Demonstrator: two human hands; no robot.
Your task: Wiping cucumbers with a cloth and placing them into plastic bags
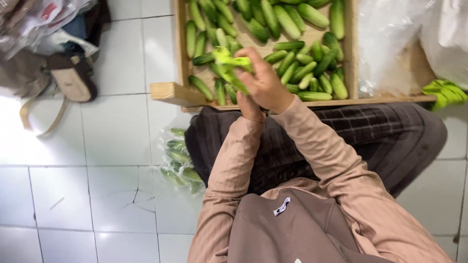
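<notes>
White floor tiles (117, 126) surround a wooden crate (168, 92) of cucumbers (312, 73). Beside the knee lies a clear bag (178, 160) with more cucumbers. Over the crate's near edge, the right hand (265, 80) grips a light-green glove (231, 65). The left hand (249, 108) sits mostly hidden beneath it; its grip cannot be told.

Long beige-pink sleeves (321, 160) cover both arms. Brown apron (292, 229) at 6 o'clock bears a small white tag (282, 206). Dark checked trousers (370, 131).
</notes>
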